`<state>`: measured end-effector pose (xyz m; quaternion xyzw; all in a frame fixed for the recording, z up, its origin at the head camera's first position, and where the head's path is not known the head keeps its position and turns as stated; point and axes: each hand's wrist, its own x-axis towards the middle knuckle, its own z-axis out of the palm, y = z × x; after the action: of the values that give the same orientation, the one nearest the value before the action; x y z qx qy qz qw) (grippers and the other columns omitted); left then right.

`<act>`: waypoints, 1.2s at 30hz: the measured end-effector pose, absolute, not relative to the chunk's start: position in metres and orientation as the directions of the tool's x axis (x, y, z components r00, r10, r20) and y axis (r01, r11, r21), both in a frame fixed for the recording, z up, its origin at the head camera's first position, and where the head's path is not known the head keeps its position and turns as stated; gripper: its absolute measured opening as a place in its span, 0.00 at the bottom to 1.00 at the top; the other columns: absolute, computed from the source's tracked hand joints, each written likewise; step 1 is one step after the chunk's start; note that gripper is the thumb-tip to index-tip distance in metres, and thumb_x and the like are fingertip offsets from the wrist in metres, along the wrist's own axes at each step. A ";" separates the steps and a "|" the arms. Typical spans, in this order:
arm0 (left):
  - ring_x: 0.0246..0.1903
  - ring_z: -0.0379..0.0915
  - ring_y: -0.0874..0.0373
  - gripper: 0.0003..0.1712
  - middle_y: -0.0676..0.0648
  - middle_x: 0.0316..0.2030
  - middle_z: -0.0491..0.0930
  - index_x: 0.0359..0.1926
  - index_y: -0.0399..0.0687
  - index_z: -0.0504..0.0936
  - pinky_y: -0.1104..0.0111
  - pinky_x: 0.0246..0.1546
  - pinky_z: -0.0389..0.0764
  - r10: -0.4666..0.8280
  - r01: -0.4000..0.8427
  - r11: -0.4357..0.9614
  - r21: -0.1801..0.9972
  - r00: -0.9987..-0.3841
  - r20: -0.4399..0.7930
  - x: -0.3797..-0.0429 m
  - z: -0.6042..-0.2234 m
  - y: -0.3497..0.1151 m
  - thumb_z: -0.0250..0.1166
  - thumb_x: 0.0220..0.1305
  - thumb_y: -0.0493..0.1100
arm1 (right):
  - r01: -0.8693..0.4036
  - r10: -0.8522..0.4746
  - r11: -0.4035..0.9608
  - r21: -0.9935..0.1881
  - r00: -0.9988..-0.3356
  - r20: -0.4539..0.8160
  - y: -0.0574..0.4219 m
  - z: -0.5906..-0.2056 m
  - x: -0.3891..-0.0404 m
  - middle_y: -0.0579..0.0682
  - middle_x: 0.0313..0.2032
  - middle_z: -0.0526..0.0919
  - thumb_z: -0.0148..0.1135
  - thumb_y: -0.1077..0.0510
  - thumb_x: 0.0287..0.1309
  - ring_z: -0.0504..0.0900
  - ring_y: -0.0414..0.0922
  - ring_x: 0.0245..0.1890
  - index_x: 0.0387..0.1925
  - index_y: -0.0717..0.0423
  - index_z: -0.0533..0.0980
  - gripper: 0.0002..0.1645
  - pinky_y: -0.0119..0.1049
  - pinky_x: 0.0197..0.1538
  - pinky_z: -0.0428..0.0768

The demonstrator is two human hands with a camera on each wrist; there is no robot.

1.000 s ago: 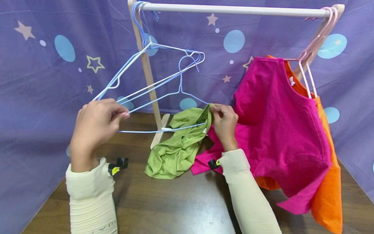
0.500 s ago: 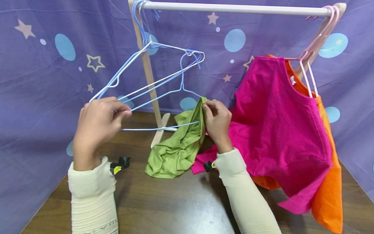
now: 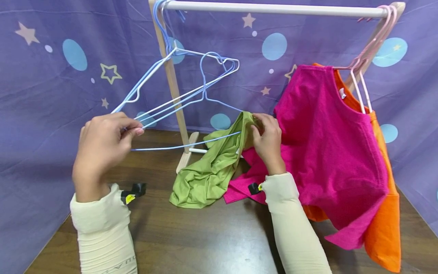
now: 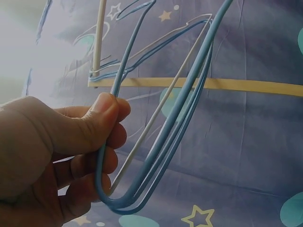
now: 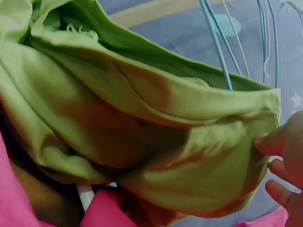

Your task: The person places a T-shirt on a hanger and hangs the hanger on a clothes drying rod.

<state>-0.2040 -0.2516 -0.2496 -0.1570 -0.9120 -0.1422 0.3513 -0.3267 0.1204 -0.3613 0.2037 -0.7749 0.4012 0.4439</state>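
Observation:
In the head view my left hand grips one end of a light blue wire hanger, thumb and fingers round the wire. The left wrist view shows the fingers curled about this hanger. The hanger's other end goes inside the neck opening of a green top, whose lower part lies bunched on the table. My right hand pinches the top's raised edge at that end. In the right wrist view the thumb presses on the green cloth, and the hanger's wires pass behind the neckline.
Blue and white hangers hang from the rack's left end, right behind my left hand. A magenta top and an orange garment hang at the right. The rack's white rail runs above the wooden table.
The raised edge of the green top went up and left, then a little back right with my right hand. My left hand and the hanger have shifted left, with the hook swung left.

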 end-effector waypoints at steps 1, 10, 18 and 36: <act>0.20 0.68 0.54 0.02 0.52 0.24 0.82 0.31 0.50 0.91 0.55 0.23 0.64 0.186 0.386 0.910 0.149 -0.704 0.686 -0.204 -0.249 -0.252 0.73 0.61 0.39 | -0.669 0.040 0.598 -0.442 -0.526 0.850 0.122 -0.362 -0.327 0.63 0.49 0.85 0.69 0.73 0.54 0.80 0.60 0.51 0.51 0.67 0.82 0.20 0.49 0.59 0.74; 0.20 0.67 0.54 0.02 0.52 0.24 0.81 0.32 0.49 0.91 0.56 0.24 0.63 0.200 0.398 0.905 0.149 -0.709 0.676 -0.203 -0.249 -0.256 0.73 0.61 0.38 | -0.695 0.044 0.590 -0.411 -0.480 0.876 0.126 -0.367 -0.331 0.63 0.47 0.86 0.69 0.71 0.58 0.83 0.60 0.49 0.44 0.69 0.84 0.11 0.48 0.57 0.77; 0.20 0.64 0.56 0.04 0.55 0.23 0.80 0.32 0.50 0.91 0.57 0.23 0.61 0.214 0.407 0.902 0.148 -0.716 0.665 -0.202 -0.250 -0.259 0.72 0.62 0.38 | -0.675 0.150 0.561 -0.479 -0.486 0.861 0.128 -0.369 -0.331 0.62 0.37 0.86 0.62 0.70 0.63 0.84 0.57 0.39 0.40 0.69 0.81 0.05 0.52 0.46 0.80; 0.17 0.63 0.57 0.04 0.55 0.23 0.79 0.31 0.49 0.92 0.59 0.21 0.63 0.283 0.477 0.875 0.086 -0.646 0.709 -0.209 -0.251 -0.245 0.73 0.60 0.36 | -0.745 0.019 0.528 -0.406 -0.468 0.883 0.122 -0.360 -0.326 0.59 0.38 0.89 0.66 0.67 0.66 0.85 0.55 0.41 0.42 0.65 0.87 0.07 0.44 0.48 0.80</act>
<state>-0.2089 -0.2454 -0.2509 -0.2117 -0.8973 -0.1338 0.3636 -0.3263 0.1225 -0.3597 0.2432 -0.7466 0.4203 0.4547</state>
